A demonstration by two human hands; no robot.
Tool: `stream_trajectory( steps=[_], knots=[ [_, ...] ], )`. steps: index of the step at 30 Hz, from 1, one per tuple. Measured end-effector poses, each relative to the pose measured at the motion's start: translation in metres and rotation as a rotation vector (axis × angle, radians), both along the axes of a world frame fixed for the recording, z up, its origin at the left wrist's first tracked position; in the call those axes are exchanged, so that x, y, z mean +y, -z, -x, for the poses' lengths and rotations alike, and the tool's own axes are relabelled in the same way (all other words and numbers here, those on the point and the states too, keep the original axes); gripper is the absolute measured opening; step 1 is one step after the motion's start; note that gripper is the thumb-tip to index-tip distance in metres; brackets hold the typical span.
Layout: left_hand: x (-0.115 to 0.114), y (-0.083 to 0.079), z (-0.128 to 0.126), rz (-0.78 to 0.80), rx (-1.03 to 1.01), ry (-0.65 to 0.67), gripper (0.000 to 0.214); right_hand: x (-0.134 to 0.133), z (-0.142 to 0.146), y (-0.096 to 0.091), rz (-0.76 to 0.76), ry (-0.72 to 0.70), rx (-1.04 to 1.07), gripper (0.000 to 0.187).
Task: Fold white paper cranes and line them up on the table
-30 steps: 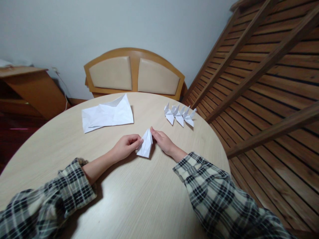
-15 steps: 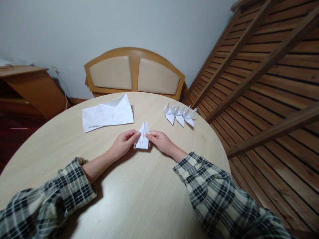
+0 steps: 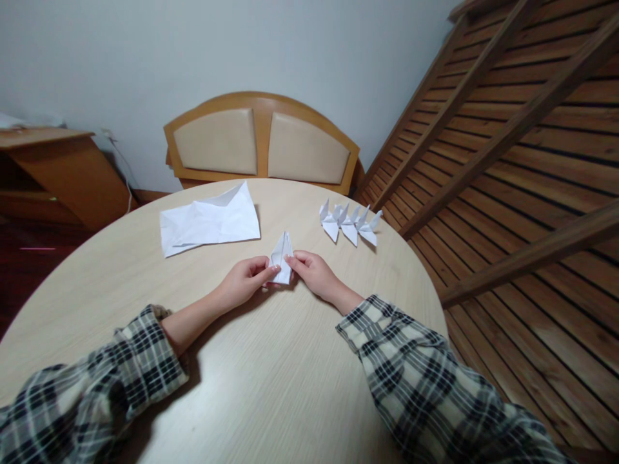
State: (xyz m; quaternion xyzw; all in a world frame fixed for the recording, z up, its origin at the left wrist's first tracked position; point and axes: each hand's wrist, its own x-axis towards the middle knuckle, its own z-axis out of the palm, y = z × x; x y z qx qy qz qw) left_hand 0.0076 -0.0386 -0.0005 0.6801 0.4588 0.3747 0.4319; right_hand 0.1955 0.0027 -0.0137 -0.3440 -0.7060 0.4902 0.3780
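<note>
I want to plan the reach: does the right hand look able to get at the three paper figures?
Probably yes: only tabletop shows between the right hand and the paper figures, but this hand holds folded paper.

The left arm [image 3: 91, 386] is slanting in from eight o'clock, the right arm [image 3: 425, 374] from four. The left hand [image 3: 242, 280] is pinching, the left thumb [image 3: 267, 274] pointing toward two o'clock; the right hand [image 3: 314, 274] is facing it, also pinching, the right thumb [image 3: 296, 264] pointing toward ten.
</note>
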Motion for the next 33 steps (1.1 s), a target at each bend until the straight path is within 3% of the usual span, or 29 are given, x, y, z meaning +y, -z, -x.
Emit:
stream_trajectory(
  steps=[8, 12, 15, 21, 33],
  knots=[
    [0.0004, 0.0025, 0.0007, -0.002, -0.052, -0.038, 0.041, -0.0014, -0.0010, -0.0002, 0.114, -0.032, 0.051, 0.036],
    [0.0007, 0.0029, 0.0008, 0.007, -0.103, -0.052, 0.039, -0.0035, 0.0000, -0.0005, 0.186, -0.122, 0.078, 0.035],
    [0.0008, 0.0032, 0.0008, 0.010, -0.135, -0.057, 0.040, -0.0050, -0.0007, -0.0030, 0.158, -0.180, 0.032, 0.035],
    [-0.0001, 0.0000, -0.0004, 0.003, -0.115, -0.054, 0.038, -0.0065, -0.0019, -0.0046, 0.090, -0.161, 0.007, 0.037],
    [0.0011, 0.0048, -0.0011, 0.042, -0.122, -0.022, 0.045, -0.0021, -0.0015, 0.0016, 0.147, -0.141, 0.063, 0.037]
  ],
)
